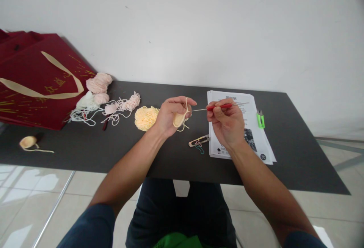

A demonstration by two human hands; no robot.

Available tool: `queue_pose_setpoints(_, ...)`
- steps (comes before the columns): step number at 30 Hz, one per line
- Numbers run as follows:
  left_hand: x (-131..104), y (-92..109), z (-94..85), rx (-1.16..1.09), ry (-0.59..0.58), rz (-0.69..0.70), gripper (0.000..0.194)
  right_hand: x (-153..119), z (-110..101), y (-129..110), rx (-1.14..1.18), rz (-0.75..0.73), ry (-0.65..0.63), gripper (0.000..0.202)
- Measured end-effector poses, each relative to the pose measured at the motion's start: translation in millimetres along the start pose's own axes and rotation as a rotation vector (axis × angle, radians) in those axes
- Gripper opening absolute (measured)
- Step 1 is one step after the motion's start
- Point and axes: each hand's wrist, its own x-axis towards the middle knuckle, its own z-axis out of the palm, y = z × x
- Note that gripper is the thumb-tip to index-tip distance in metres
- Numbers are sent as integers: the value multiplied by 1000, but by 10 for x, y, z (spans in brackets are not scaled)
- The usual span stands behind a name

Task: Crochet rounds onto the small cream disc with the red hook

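Note:
My left hand (170, 115) pinches a small pale yellow crocheted piece (179, 119), with a yellow strand (187, 104) running up over its raised index finger. In my right hand (226, 123) is a crochet hook with a red handle (223, 106), its fingers closed round the grip. The hook's thin metal shaft points left and its tip meets the yarn at the top of the piece. A ball of yellow yarn (145, 118) lies on the table just left of my left hand. Printed sheets (247, 126) lie beneath my right hand.
On the dark table (176, 157) are thread snips (199, 140) near the sheets and green-handled snips (260, 120) at their right edge. Pink yarn (99, 83) and white yarn (85, 107) sit beside a red paper bag (36, 77) at left. A small yellow piece (28, 142) lies far left.

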Motion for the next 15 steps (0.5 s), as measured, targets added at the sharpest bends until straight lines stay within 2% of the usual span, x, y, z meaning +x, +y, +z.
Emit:
queue_pose_setpoints(3,-19,-25,25,50,24,40,26,-3,6,20,114,143,39,23)
queue_pose_setpoints(6,-39,-88,71,201,131,116,21,-26,39,62,174,213,95,22)
queue_pose_setpoints(10,-43,-178,120,394,241,207,19,-59,92,124,132,169,140,19)
queue_pose_setpoints(15,-33,-227,143,340,274,192,32,-61,108,163,107,136,169,17)
